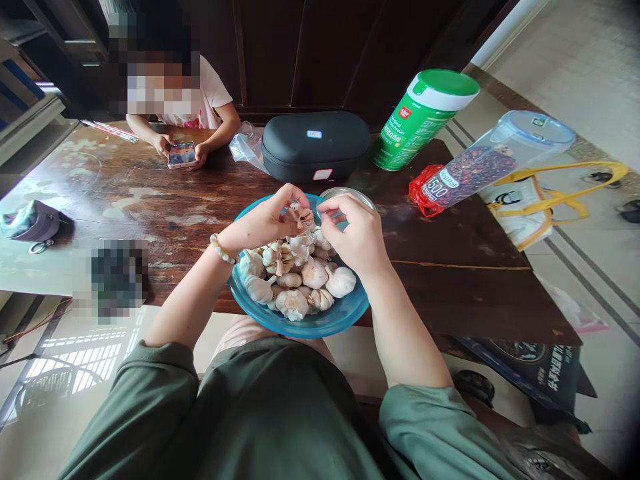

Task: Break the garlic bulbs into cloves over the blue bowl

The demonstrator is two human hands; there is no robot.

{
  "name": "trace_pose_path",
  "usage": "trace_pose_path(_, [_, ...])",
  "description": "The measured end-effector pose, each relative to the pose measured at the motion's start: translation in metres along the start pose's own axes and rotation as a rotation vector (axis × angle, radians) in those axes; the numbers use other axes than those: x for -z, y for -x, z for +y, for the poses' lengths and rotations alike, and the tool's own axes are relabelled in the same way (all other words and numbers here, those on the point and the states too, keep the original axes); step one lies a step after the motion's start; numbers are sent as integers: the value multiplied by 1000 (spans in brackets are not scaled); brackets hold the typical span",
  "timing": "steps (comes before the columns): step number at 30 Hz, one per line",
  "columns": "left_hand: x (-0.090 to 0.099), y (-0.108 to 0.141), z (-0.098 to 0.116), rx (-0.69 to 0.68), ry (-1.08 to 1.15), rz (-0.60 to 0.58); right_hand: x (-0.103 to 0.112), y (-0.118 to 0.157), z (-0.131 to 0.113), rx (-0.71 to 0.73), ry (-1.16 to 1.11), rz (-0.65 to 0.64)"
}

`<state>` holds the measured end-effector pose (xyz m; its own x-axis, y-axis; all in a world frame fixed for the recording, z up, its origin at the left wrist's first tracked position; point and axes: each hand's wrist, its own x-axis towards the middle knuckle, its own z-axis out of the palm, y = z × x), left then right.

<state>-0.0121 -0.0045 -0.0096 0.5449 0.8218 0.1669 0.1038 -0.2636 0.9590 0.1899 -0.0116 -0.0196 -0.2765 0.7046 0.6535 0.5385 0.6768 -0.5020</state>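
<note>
My left hand (263,223), with a beaded bracelet on its wrist, is closed around a partly opened garlic bulb (300,217) whose papery skin stands out. Just to its right, my right hand (356,230) has its fingers curled in a pinch, thumb and forefinger close to that bulb. Whatever lies between those fingertips is too small to make out. Below both hands is a blue bowl (320,327) at the table's near edge, holding several whitish garlic bulbs (293,305). A round dish with a pale rim (367,198) shows partly behind my right hand.
Beyond the bowl on the wooden table (185,200) stand a black case (315,147), a green powder can (420,123) and a tilted clear container (480,163). A person (210,93) across the table holds a phone (181,155). A purple pouch (34,223) lies at left.
</note>
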Motion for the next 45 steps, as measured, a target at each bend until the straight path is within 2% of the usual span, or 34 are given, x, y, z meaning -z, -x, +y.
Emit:
trace_pose_path(12, [-1,-1,3,13,-26,17,0,0,-3,55,52,-42])
trace_pose_path(20, [-2,-1,8,29,-20,9,0,0,-3,23,45,-22])
trace_pose_path(35, [-3,0,8,75,-49,34,-1,0,-3,48,89,-41])
trace_pose_path(45, [-2,0,5,51,-74,31,0,0,-4,52,101,-63])
